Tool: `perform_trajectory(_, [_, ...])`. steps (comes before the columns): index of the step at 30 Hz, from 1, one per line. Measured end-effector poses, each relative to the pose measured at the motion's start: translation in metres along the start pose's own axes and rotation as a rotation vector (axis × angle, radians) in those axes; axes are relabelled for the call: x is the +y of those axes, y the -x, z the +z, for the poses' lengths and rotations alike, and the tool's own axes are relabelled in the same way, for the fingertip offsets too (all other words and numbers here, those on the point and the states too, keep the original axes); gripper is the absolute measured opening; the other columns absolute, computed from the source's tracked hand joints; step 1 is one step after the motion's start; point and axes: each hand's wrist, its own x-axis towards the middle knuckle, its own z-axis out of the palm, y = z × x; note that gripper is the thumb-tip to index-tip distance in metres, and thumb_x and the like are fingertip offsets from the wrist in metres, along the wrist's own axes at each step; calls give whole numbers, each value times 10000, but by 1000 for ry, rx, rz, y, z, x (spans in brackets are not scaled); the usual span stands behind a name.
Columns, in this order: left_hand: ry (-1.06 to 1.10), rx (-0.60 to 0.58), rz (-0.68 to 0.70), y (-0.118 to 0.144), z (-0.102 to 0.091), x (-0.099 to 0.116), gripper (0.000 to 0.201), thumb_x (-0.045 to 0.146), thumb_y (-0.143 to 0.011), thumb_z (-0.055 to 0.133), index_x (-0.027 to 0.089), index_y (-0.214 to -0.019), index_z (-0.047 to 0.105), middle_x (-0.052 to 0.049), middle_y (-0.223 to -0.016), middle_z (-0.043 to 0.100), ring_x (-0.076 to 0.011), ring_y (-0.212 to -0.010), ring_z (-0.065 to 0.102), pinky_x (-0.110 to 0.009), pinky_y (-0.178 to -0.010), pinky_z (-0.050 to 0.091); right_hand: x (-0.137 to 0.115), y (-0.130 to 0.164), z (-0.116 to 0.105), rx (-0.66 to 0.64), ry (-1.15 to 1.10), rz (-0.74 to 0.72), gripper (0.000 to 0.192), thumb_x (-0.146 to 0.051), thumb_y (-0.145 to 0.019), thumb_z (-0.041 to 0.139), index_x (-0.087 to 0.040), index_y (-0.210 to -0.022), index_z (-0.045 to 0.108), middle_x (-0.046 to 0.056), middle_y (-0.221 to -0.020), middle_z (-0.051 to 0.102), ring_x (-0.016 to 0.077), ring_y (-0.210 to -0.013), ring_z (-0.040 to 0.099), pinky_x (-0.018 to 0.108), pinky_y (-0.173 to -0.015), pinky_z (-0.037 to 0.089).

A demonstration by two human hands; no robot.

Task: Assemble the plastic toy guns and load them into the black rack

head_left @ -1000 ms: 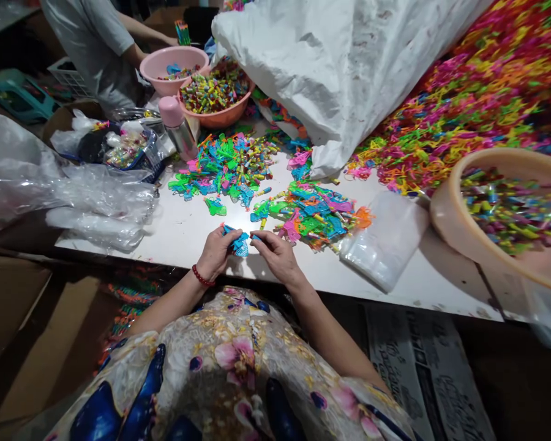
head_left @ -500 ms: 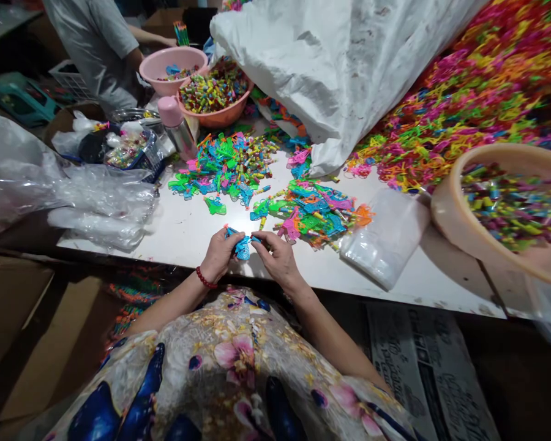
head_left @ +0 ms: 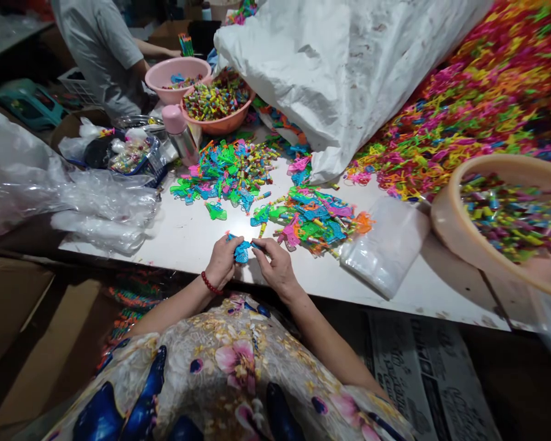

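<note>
At the far left of the frame, clear plastic bags lie heaped over the edge of the white bench. Above them, toward the upper left, are a teal stool, a co-worker in a grey shirt and a blue basket. Next come a pink-capped bottle, a pink basin and, just beside it, an orange basin full of small coloured pieces.

Left of centre lies a loose pile of bright plastic pieces. Below it, the left hand, with a red beaded bracelet at its wrist, is clamped on a blue plastic piece at the centre of the frame, near the bench's front edge. The right hand faces it, thumb and finger pinched together on a small bluish bit, too small to make out.

Right of centre are a second pile, a white sack above, and a stack of clear bags. At the right edge stands a peach basin, below a large multicoloured heap.
</note>
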Motion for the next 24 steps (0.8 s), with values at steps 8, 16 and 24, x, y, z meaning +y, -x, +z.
perform_trajectory(8, [-165,7,258,-3,-6,-3,346,389,-690,818,182,-763,550,65,-618,544,-68,-529,486,-194,-513,400,0,-4,-5,-6,-125,111,204,-351,-925,623,-222,-1057,712,56,-969,733,178,-833,691,327,-765,573])
perform_trajectory(16, [26,-75,48,-2,1,1,436,418,-630,842,192,-703,476,83,-540,481,-56,-435,414,-204,-413,322,1,-2,-4,-2,-115,137,224,-384,-918,632,-224,-1045,722,56,-951,734,183,-821,686,340,-773,573])
perform_trajectory(24, [-142,31,194,-11,-8,-13,364,416,-690,799,187,-764,527,70,-614,530,-72,-516,473,-208,-498,388,-3,1,0,-7,-44,44,161,-300,-935,596,-244,-1029,714,61,-970,739,203,-887,694,362,-828,565])
